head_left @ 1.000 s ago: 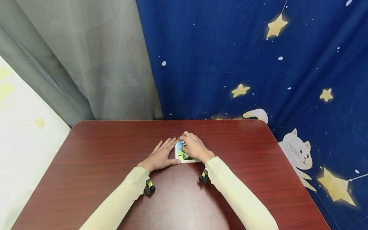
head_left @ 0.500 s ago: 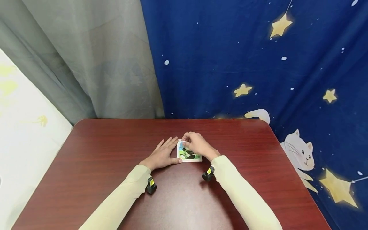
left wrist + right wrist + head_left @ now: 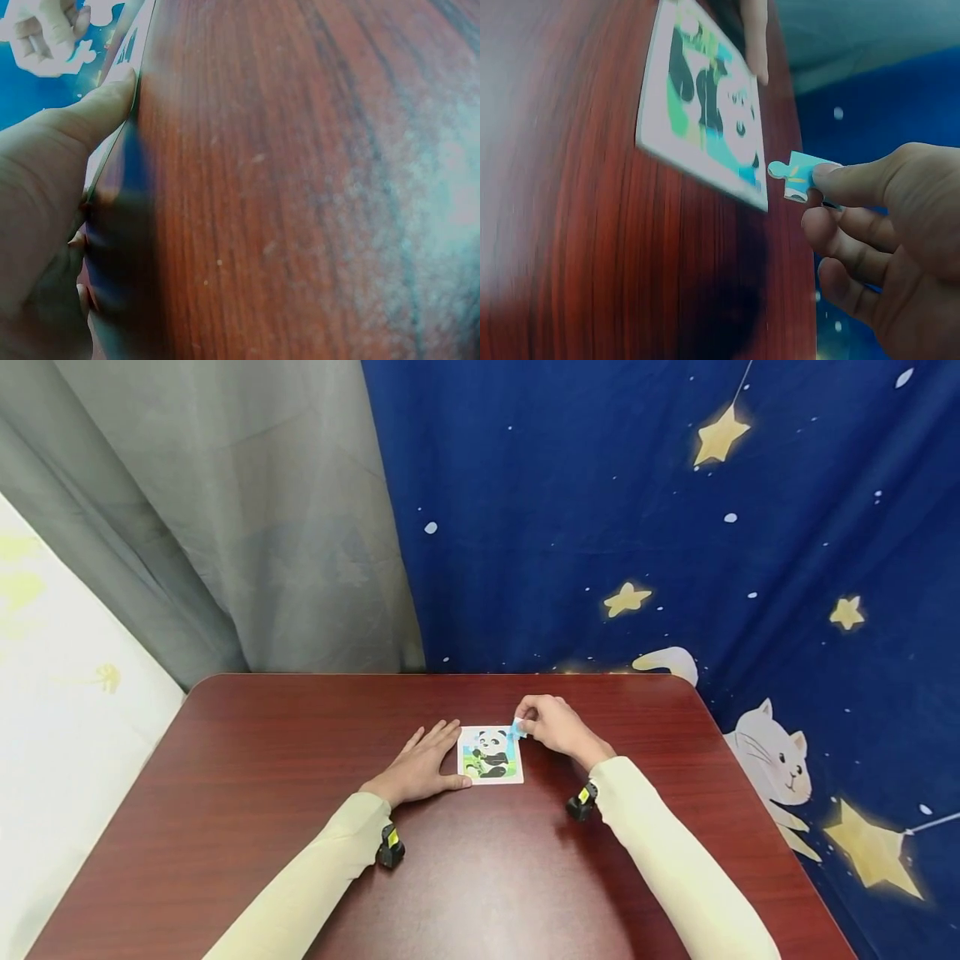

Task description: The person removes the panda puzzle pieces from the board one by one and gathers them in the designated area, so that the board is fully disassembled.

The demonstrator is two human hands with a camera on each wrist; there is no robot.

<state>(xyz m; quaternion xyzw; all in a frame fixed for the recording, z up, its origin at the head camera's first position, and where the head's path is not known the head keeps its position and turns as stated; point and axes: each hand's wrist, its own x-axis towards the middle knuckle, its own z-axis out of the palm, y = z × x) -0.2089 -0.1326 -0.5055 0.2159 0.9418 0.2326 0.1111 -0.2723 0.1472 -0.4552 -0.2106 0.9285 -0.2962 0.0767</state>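
Note:
A square panda jigsaw puzzle [image 3: 491,756] with a white border lies flat on the table. My left hand [image 3: 422,767] rests along its left side, fingers straight, with the thumb at the lower left corner and the fingertips at the upper left one. Just off the puzzle's upper right corner, my right hand [image 3: 557,727] pinches a light blue puzzle piece [image 3: 799,177] between thumb and forefinger. In the right wrist view the piece's rounded tab points toward the puzzle, and its other end is hidden by the thumb.
The reddish-brown wooden table [image 3: 300,727] extends around both hands. Behind it hang a grey curtain [image 3: 300,527] and a blue curtain [image 3: 540,527] with stars and a cat. A white patterned surface [image 3: 67,735] is at the left.
My right hand has moved off the puzzle to the right, the blue piece now showing in its fingers and the panda picture uncovered. My left hand stays in place.

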